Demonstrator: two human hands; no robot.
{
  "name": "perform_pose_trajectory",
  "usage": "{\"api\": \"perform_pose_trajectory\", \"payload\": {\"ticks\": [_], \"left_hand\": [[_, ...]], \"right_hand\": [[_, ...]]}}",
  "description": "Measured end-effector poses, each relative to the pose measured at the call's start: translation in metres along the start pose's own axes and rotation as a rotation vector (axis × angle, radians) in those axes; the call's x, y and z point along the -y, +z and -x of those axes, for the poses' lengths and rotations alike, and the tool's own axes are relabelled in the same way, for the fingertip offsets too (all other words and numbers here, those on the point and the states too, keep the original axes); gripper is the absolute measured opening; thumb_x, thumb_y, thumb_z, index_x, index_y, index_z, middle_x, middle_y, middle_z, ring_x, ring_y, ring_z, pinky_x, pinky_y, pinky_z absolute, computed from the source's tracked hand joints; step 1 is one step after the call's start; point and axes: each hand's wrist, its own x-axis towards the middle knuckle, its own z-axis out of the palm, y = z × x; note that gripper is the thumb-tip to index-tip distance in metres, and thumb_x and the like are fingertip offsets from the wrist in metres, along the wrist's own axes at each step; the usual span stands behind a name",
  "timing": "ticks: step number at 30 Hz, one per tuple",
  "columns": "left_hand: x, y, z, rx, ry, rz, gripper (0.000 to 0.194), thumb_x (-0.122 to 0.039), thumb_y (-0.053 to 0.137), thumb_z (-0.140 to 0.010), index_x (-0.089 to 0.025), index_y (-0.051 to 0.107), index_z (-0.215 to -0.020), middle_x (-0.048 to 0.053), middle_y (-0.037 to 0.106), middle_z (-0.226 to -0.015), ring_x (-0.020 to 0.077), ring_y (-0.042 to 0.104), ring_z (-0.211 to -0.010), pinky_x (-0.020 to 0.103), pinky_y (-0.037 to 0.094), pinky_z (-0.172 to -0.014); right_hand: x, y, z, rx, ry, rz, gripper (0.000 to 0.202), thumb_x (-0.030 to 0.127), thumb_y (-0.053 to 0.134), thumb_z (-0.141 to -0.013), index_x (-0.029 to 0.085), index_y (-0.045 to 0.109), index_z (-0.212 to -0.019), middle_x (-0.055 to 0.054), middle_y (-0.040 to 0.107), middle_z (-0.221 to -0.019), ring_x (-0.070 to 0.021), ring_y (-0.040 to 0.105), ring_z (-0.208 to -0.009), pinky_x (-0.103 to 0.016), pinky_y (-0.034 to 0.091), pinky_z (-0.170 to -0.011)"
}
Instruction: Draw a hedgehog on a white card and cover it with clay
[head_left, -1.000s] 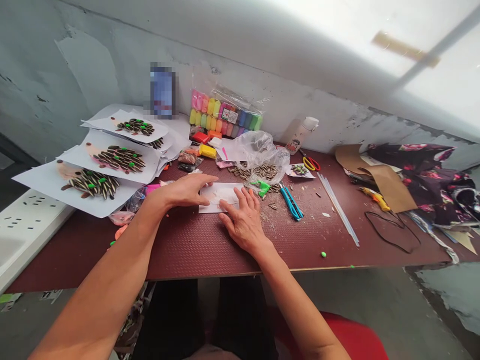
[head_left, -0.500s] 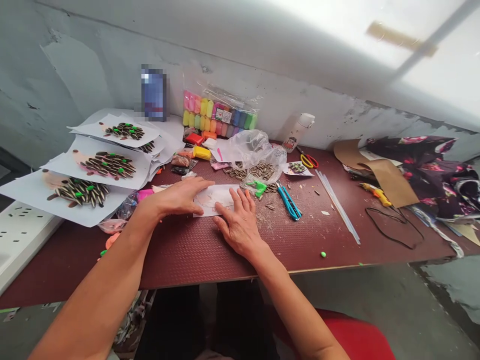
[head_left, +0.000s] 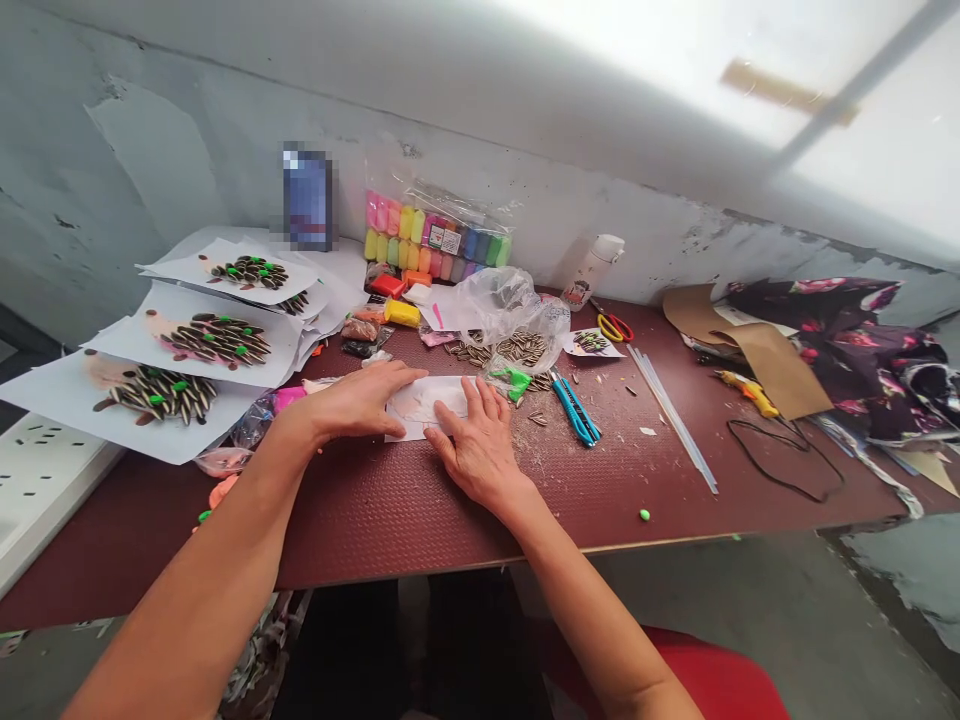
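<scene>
A small white paper with faint lines or creases lies on the dark red table in front of me. My left hand rests at its left edge, thumb and fingers apart, the thumb near the lower left corner. Flat over the right part of the paper is my right hand, fingers spread, hiding that end. Just beyond the right fingertips sit a lump of green clay and a pile of striped sunflower seeds. A blue utility knife lies to the right of that hand.
Hedgehog pictures with seed spines are stacked at left, near a white power strip. Behind stand a bag of coloured clay and a white bottle. Scissors, clear glue sticks and a yellow glue gun lie rightward.
My view has shifted slightly, so the table appears a little lower. Both hands stay on the paper in nearly the same pose.
</scene>
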Motion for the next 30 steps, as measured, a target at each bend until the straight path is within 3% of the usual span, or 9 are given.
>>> {"api": "perform_pose_trajectory", "payload": {"ticks": [13,21,30], "left_hand": [[-0.002,-0.001,0.0,-0.021,0.008,0.02,0.084,-0.033,0.074,-0.069,-0.022,0.048,-0.148,0.011,0.058,-0.144,0.0341,0.053,-0.133,0.042,0.042,-0.112],[-0.01,-0.007,0.002,0.02,-0.026,0.009,0.085,-0.03,0.074,-0.069,-0.019,0.046,-0.149,0.012,0.057,-0.145,0.0347,0.051,-0.134,0.042,0.041,-0.112],[-0.002,-0.001,0.0,0.014,-0.009,-0.001,0.082,-0.032,0.07,-0.072,-0.017,0.047,-0.149,0.013,0.056,-0.147,0.0325,0.052,-0.134,0.04,0.04,-0.114]], "right_hand": [[0.006,-0.005,-0.027,0.037,-0.074,0.062,0.046,0.055,0.049,-0.101,0.031,0.063,-0.137,-0.012,0.038,-0.162,-0.0367,0.026,-0.152,-0.061,0.024,-0.117],[0.008,-0.004,-0.026,0.045,-0.063,0.065,0.043,0.052,0.049,-0.102,0.029,0.065,-0.134,-0.013,0.04,-0.161,-0.0358,0.027,-0.152,-0.059,0.023,-0.119],[0.007,-0.003,-0.022,0.052,-0.077,0.011,0.044,0.054,0.046,-0.103,0.029,0.065,-0.134,-0.012,0.04,-0.161,-0.0341,0.026,-0.152,-0.058,0.022,-0.12]]}}
